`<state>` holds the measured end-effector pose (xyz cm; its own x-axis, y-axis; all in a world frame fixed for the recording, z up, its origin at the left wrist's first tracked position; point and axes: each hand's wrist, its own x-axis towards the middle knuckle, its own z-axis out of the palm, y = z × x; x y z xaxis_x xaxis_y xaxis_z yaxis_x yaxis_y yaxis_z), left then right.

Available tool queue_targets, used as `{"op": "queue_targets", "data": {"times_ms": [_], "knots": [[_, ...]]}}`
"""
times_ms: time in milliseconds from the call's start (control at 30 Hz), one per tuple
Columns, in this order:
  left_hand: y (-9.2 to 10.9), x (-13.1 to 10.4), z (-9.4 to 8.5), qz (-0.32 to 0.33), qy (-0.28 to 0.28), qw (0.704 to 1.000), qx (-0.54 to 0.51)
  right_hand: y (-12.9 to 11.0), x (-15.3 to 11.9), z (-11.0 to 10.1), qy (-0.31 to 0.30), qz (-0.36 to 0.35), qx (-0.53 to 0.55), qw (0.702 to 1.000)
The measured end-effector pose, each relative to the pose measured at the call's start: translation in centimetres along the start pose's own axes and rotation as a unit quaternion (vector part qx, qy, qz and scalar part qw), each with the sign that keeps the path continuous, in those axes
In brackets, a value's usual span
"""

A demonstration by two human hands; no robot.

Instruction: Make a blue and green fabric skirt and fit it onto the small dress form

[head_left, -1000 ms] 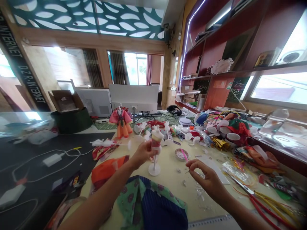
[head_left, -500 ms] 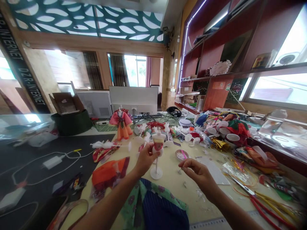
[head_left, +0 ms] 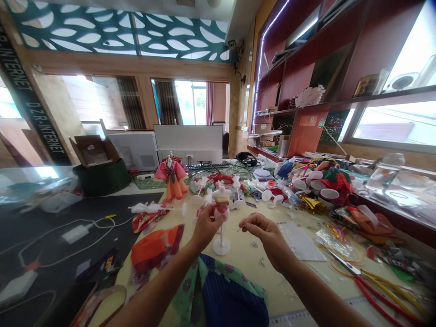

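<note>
My left hand [head_left: 206, 225] is wrapped round a small white mannequin [head_left: 223, 213] dressed in a cream and red bodice. Its round white base [head_left: 221, 246] stands upright on the table. To its right, apart from it, my right hand [head_left: 264, 231] pinches a tiny thin object, perhaps a pin, too small to name surely. Below both hands lies a dark blue and green floral cloth [head_left: 231, 295]. An orange cloth [head_left: 155, 247] is left of my left forearm. Behind it stands a mannequin in a pink and orange dress [head_left: 172, 175].
Red-handled scissors [head_left: 354, 270] lie at the right beside yellow-handled ones. A white sheet [head_left: 301, 240] is near my right wrist. Heaped fabric scraps and white stands [head_left: 316, 181] fill the back right. A white cable with an adapter [head_left: 75, 232] crosses the black mat at the left.
My right hand has moved left and slightly up, closer to the mannequin, with its fingers still pinched; it now covers the small bowl. My left hand keeps its hold.
</note>
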<state>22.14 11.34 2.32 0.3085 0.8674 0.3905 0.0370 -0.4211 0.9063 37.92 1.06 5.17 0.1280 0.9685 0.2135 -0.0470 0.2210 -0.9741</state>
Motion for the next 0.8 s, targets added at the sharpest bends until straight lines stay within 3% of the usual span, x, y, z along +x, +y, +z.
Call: {"op": "queue_targets", "data": {"times_ms": [233,467,667,800], "knots": [[0.0,-0.1,-0.5,0.01,-0.017,1.0,0.019,0.0,0.1,0.8,0.004,0.022,0.071,0.997],[1.4,-4.2,-1.3,0.041,0.081,0.992,0.091,0.3,-0.5,1.2,-0.014,0.07,0.163,0.984],[4.2,-6.8,0.3,0.041,-0.002,0.996,0.076,0.8,-1.4,2.1,-0.037,0.091,0.215,0.972],[4.6,-6.8,0.8,0.013,-0.007,0.999,0.034,0.9,-1.9,2.2,-0.041,0.096,0.217,0.97]]}}
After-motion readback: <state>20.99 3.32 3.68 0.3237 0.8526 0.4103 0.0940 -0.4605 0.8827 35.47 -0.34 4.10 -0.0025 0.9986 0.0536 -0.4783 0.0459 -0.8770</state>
